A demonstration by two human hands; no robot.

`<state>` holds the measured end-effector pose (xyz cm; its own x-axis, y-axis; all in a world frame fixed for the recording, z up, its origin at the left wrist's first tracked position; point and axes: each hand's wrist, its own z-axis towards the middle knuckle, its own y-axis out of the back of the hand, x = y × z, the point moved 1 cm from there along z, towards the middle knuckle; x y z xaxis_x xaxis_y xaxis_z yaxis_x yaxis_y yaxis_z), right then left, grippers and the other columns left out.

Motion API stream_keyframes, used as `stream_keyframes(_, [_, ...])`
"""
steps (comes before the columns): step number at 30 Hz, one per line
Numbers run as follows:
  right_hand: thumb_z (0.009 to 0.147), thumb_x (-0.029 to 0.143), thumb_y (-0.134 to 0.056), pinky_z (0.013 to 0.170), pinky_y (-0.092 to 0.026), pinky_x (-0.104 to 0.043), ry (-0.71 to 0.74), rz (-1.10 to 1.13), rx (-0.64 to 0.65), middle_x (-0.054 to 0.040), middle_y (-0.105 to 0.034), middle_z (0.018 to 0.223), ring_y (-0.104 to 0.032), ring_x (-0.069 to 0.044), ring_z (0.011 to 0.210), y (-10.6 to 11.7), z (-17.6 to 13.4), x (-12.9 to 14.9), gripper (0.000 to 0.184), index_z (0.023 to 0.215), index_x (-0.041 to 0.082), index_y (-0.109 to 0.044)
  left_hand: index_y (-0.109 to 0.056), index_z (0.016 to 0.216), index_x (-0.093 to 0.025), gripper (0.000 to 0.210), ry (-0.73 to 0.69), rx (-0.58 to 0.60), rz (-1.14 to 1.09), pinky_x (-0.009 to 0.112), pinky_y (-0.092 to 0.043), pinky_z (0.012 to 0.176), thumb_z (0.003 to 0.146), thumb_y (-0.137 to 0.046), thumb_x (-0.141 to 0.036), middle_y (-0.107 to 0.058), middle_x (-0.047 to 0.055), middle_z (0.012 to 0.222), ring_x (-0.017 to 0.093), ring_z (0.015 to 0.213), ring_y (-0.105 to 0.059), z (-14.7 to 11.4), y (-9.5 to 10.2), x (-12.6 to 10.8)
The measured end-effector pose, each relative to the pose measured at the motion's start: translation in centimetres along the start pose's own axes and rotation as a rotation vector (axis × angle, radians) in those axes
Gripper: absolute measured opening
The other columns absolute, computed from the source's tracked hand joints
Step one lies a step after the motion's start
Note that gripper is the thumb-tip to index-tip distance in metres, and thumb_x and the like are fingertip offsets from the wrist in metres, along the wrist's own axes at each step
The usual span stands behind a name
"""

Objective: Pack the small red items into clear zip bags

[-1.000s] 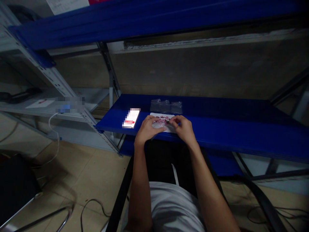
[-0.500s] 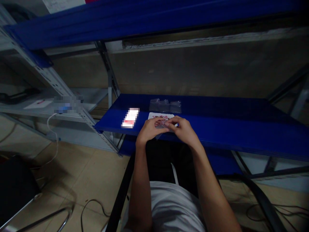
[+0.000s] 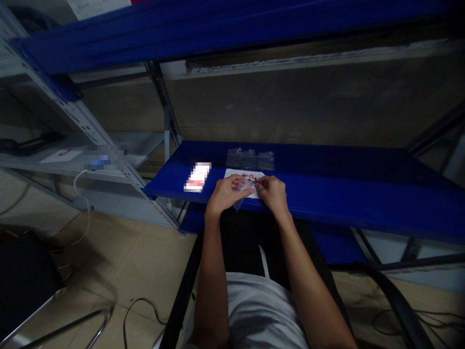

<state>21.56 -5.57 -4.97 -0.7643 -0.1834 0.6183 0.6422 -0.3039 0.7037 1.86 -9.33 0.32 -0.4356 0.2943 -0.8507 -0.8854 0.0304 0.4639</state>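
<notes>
My left hand (image 3: 225, 195) is closed on a clear plastic bag (image 3: 245, 184), thumb in front and fingers behind, with a corner of the bag hanging over the shelf's front edge. My right hand (image 3: 274, 193) pinches a small dark piece (image 3: 255, 181) beside the bag; its kind is too small to make out. Beneath both hands lies a white sheet (image 3: 229, 172) with several small pinkish-red pieces (image 3: 248, 175) on or printed on it; I cannot tell which. Flat clear plastic bags (image 3: 241, 159) lie just behind the sheet.
The blue shelf (image 3: 345, 189) spans the front, with another blue shelf beam (image 3: 218, 36) above it. A bright pixelated rectangle (image 3: 198, 176) lies left of my hands. A grey shelf (image 3: 141, 148) with a white cable (image 3: 75, 189) stands at left. Chair armrests flank my body.
My right hand has drawn slightly right, away from my left fingers, and a small dark piece now shows at its fingertips. My left hand keeps hold of the plastic bag.
</notes>
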Motion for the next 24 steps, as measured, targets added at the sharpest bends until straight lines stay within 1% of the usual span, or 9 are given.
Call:
stream_keyframes(4, [0.097,0.026,-0.06,0.085,-0.049,-0.034,-0.026,-0.194,0.045,-0.0157,-0.072,0.111,-0.066,-0.028,0.105,-0.3,-0.2,1.2,0.024,0.109,0.018,-0.078,-0.077,0.114,-0.018,0.046,0.003,-0.006,0.022,0.031,-0.06,0.086,0.078,-0.086,-0.045,-0.08,0.009,0.105,0.021,0.094,-0.075,0.1,0.0,0.3])
stream_keyframes(8, [0.101,0.025,-0.055,0.084,-0.048,-0.034,-0.045,-0.254,0.089,-0.0168,-0.071,0.115,-0.065,-0.028,0.108,-0.1,-0.2,1.5,0.026,0.112,0.017,-0.077,-0.076,0.118,-0.018,0.05,0.003,-0.018,0.056,0.031,-0.059,0.087,0.077,-0.087,-0.044,-0.081,0.009,0.107,0.022,0.097,-0.075,0.0,0.1,0.5])
stream_keyframes(10, [0.101,0.025,-0.054,0.083,-0.047,-0.034,-0.034,-0.233,0.075,-0.0175,-0.072,0.114,-0.065,-0.029,0.107,0.2,-0.2,1.4,0.026,0.111,0.015,-0.076,-0.076,0.119,-0.018,0.052,0.012,-0.017,0.049,0.032,-0.059,0.089,0.077,-0.087,-0.045,-0.08,0.009,0.108,0.023,0.098,-0.075,-0.1,0.2,0.5])
stream_keyframes(12, [0.1,0.025,-0.055,0.082,-0.047,-0.034,-0.016,-0.171,0.04,-0.017,-0.073,0.109,-0.067,-0.028,0.102,0.8,-0.4,1.3,0.024,0.106,0.014,-0.076,-0.076,0.12,-0.018,0.052,0.026,-0.008,0.024,0.032,-0.059,0.089,0.077,-0.087,-0.047,-0.08,0.01,0.111,0.022,0.098,-0.075,-0.1,0.2,0.5])
stream_keyframes(15, [0.097,0.024,-0.058,0.079,-0.046,-0.032,0.039,0.004,-0.003,-0.0122,-0.076,0.095,-0.068,-0.024,0.087,2.4,-0.6,1.7,0.019,0.096,0.015,-0.076,-0.076,0.12,-0.018,0.055,0.045,0.026,-0.017,0.031,-0.059,0.087,0.075,-0.088,-0.047,-0.079,0.01,0.113,0.022,0.096,-0.075,-0.1,0.3,0.5])
stream_keyframes(18, [0.095,0.024,-0.062,0.077,-0.046,-0.031,0.14,0.157,-0.004,-0.0086,-0.077,0.09,-0.069,-0.022,0.082,4.3,-1.0,2.9,0.016,0.09,0.017,-0.075,-0.075,0.12,-0.016,0.057,0.041,0.056,-0.041,0.03,-0.059,0.086,0.074,-0.089,-0.047,-0.079,0.01,0.113,0.021,0.095,-0.074,0.0,0.2,0.4])
stream_keyframes(20, [0.094,0.023,-0.063,0.076,-0.045,-0.03,0.203,0.17,0.023,-0.0081,-0.078,0.092,-0.07,-0.022,0.084,5.3,-1.4,3.8,0.014,0.09,0.019,-0.075,-0.075,0.12,-0.016,0.057,0.026,0.075,-0.049,0.03,-0.059,0.086,0.073,-0.09,-0.046,-0.079,0.01,0.113,0.021,0.094,-0.074,0.0,0.2,0.3])
stream_keyframes(24, [0.093,0.017,-0.063,0.077,-0.045,-0.031,0.246,0.05,0.103,-0.01,-0.079,0.093,-0.071,-0.024,0.086,6.4,-2.2,5.2,0.014,0.088,0.019,-0.076,-0.076,0.117,-0.016,0.052,0.001,0.106,-0.068,0.029,-0.058,0.088,0.075,-0.089,-0.044,-0.079,0.009,0.109,0.02,0.095,-0.074,-0.1,0.1,0.0])
